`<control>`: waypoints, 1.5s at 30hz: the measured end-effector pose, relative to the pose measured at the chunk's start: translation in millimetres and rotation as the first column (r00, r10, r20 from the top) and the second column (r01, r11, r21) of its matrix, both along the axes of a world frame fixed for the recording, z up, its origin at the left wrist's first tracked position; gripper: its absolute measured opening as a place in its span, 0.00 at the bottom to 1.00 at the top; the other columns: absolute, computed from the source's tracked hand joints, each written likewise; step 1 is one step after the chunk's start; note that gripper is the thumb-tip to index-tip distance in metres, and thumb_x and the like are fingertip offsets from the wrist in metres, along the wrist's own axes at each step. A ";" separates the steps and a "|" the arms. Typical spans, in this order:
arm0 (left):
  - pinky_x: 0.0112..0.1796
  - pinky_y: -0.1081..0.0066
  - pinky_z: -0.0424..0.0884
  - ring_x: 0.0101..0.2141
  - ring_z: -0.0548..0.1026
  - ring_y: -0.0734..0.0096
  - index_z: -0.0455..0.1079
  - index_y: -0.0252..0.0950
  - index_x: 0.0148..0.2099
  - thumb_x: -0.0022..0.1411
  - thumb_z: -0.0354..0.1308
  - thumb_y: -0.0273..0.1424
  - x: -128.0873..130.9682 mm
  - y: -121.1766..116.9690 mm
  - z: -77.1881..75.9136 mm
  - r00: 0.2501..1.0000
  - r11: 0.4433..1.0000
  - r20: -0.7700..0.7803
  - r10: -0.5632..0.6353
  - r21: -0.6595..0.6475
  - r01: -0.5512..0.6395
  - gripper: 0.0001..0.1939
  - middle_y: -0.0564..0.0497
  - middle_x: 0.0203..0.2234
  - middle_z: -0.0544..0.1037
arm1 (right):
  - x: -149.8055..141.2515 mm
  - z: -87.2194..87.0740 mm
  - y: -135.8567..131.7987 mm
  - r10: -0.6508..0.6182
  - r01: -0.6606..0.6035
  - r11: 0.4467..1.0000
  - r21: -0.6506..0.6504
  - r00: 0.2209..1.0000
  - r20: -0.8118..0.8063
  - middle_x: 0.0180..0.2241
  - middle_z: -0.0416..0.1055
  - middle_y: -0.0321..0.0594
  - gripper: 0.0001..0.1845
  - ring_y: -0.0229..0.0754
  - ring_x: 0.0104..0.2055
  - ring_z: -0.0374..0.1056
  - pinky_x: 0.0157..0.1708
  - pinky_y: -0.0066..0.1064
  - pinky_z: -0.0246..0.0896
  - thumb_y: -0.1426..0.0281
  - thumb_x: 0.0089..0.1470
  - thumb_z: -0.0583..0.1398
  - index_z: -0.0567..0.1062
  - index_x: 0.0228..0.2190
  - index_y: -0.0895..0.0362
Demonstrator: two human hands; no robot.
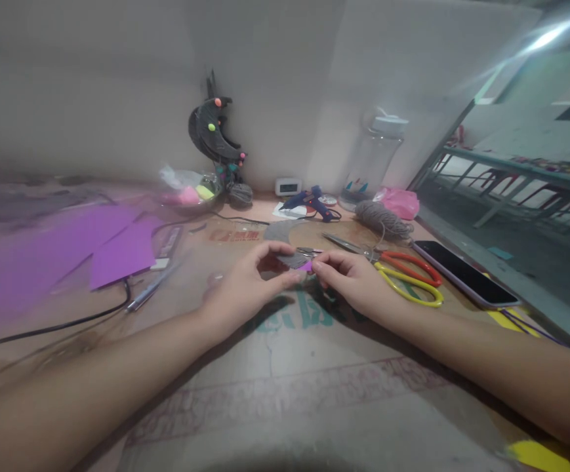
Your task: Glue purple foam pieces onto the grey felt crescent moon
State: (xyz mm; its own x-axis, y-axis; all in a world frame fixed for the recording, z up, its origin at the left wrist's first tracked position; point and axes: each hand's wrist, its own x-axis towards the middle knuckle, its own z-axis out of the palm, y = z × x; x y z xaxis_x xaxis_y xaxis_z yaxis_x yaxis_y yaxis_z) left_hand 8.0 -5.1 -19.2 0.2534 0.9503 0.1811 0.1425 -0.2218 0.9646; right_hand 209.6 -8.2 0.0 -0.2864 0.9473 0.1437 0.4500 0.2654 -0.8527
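Note:
My left hand (245,282) is closed, thumb and fingers pinching a small grey piece (292,261) that looks like card or felt. A bit of purple paper (306,266) shows at its right edge. There my right hand (353,280) pinches with thumb and forefinger at the purple bit; its fingertips nearly meet the left hand's. Just beyond the fingers lies a small metal tool (309,252), partly hidden. A flat grey crescent-like piece (281,231) rests behind it. Scissors with one orange and one yellow handle (415,296) lie beside my right wrist.
Purple sheets (122,252), a pen (151,287) and a black cable (68,321) are at left. A black moon ornament (210,131), small clock (288,187), blue glue gun (309,200), bottle (376,157) and grey yarn (383,218) stand behind. A phone (466,272) lies right.

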 end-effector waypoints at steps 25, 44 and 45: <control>0.40 0.67 0.72 0.40 0.75 0.66 0.67 0.40 0.49 0.56 0.66 0.38 -1.7 1.6 -3.6 0.999 0.998 0.004 -0.046 0.036 0.046 0.20 0.50 0.39 0.75 | 1.9 -2.4 0.1 0.015 -0.021 0.993 0.120 0.999 0.052 0.21 0.63 0.31 0.14 0.34 0.22 0.58 0.23 0.26 0.53 0.62 0.59 0.56 0.70 0.24 0.56; 0.46 0.68 0.72 0.49 0.76 0.65 0.55 0.37 0.63 0.60 0.60 0.30 0.2 12.9 -3.3 0.948 1.000 0.317 -0.017 -0.002 0.018 0.31 0.44 0.49 0.77 | 1.6 -3.0 0.6 0.044 -0.096 0.960 0.263 0.979 0.197 0.26 0.72 0.36 0.10 0.37 0.27 0.65 0.29 0.27 0.58 0.65 0.59 0.58 0.74 0.29 0.57; 0.47 0.69 0.72 0.49 0.76 0.66 0.56 0.36 0.62 0.61 0.60 0.30 0.4 13.0 -3.0 0.947 1.000 0.321 -0.016 -0.004 0.018 0.30 0.43 0.49 0.77 | 2.7 -3.8 0.6 0.031 -0.077 0.960 0.269 0.985 0.172 0.27 0.72 0.36 0.10 0.37 0.28 0.65 0.29 0.28 0.58 0.65 0.60 0.58 0.74 0.30 0.56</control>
State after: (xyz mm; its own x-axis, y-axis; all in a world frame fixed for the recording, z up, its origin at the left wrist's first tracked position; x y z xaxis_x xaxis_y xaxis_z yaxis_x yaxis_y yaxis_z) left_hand 8.5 7.9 -22.2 0.1994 0.9478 0.2490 -0.1783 -0.2147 0.9603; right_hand 212.3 -7.6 -3.9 -0.3778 0.8606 0.3416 0.5563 0.5059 -0.6592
